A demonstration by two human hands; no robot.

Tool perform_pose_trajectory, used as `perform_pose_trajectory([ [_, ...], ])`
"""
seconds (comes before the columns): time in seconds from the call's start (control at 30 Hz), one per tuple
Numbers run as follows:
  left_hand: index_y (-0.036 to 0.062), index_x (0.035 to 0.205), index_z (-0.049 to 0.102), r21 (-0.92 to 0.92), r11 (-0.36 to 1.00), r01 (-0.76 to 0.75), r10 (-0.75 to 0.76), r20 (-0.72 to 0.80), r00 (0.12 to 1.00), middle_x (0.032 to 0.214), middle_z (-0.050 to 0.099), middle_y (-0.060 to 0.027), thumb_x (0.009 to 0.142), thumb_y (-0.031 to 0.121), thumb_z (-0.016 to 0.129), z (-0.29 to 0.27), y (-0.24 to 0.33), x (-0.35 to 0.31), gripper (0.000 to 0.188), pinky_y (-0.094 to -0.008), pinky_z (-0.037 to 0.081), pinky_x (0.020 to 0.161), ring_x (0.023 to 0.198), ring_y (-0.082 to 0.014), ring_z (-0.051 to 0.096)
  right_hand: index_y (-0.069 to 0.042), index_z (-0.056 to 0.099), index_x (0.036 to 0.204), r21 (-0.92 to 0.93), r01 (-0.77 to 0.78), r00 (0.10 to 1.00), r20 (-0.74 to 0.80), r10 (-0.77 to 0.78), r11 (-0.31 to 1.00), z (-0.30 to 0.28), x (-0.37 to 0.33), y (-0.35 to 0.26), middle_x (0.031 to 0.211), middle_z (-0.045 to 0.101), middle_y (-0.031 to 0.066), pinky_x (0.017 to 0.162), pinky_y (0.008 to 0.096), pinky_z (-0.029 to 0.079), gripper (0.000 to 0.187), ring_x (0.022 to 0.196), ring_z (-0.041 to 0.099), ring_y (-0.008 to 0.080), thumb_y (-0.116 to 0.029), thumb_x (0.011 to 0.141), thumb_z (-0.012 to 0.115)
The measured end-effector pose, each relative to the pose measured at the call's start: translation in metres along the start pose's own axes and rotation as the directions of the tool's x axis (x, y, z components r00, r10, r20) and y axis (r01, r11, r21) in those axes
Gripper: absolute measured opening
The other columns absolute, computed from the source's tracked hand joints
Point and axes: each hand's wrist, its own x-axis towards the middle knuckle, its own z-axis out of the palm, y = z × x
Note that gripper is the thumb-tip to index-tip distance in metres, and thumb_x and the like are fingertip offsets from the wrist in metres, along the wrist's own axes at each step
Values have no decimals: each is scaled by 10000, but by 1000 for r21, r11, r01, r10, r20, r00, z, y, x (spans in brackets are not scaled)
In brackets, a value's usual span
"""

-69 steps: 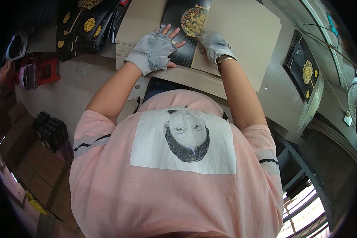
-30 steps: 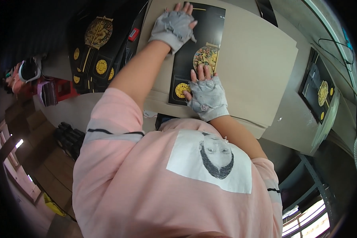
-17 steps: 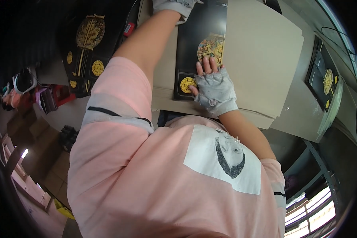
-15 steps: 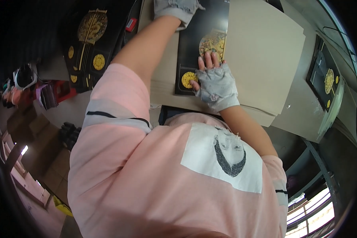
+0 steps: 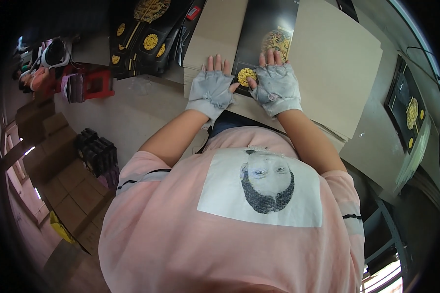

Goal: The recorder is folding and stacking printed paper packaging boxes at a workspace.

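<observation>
A black printed sheet [image 5: 264, 27] with gold round designs lies over a stack of grey-beige cardboard [image 5: 335, 63]. My right hand [image 5: 277, 88], in a grey fingerless glove, rests flat on the sheet's near right part, its fingers over the gold design. On the other side my left hand [image 5: 210, 91], gloved the same way, lies flat with fingers stretched, on the cardboard at the near left. Its thumb reaches toward the sheet's left edge; whether it touches the sheet I cannot tell. Neither hand grips anything.
More black and gold printed sheets [image 5: 146, 41] are piled at the left, with a small red object [image 5: 193, 13] beside them. Another black printed piece [image 5: 405, 105] is at the right. A red stool [image 5: 99, 83], black stacked items [image 5: 98, 154] and cardboard boxes [image 5: 76, 200] stand lower left.
My left hand has come back from the far end of the sheet to the near left edge. My right hand stays on the sheet. The view has shifted slightly.
</observation>
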Motion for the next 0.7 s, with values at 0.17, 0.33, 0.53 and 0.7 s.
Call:
perform_pose_trajectory([
  [0.17, -110, 1567, 273, -344, 937, -69, 5, -183, 983, 1478, 503, -341, 977, 395, 650, -17, 2, 23, 863, -500, 409, 1149, 1390, -445, 496, -40, 417, 1569, -6, -5, 994, 105, 5, 1000, -8, 3, 2, 1648, 357, 222, 1207, 577, 280, 816, 1542, 316, 369, -590, 971, 498],
  [0.33, -136, 1576, 201, -707, 703, 74, -336, -239, 911, 1346, 579, -357, 882, 371, 752, -15, 32, 132, 1020, -457, 496, 1042, 1210, -479, 606, -53, 474, 1534, 108, -15, 1000, -3, 16, 994, 5, -7, 15, 1637, 388, 196, 1206, 503, 313, 756, 1516, 362, 352, -550, 965, 519],
  [0.53, -25, 1588, 265, -701, 710, 65, -226, -140, 964, 1256, 659, -248, 978, 310, 650, 126, -33, 213, 795, -443, 507, 1020, 1120, -379, 664, -41, 632, 1379, 231, -542, 814, -96, 573, 808, -10, -62, 81, 1554, 488, 230, 1262, 463, 260, 531, 1509, 362, 378, -408, 1010, 527],
  [0.7, 52, 1523, 373, -873, 487, 36, -577, -291, 763, 1009, 665, -172, 1014, 526, 588, 156, -78, 195, 728, -407, 539, 878, 908, -313, 660, -32, 670, 1285, 251, -817, 502, -132, 855, 519, -7, -116, 190, 1426, 588, 252, 1166, 477, 392, 530, 1375, 506, 416, -452, 970, 600],
])
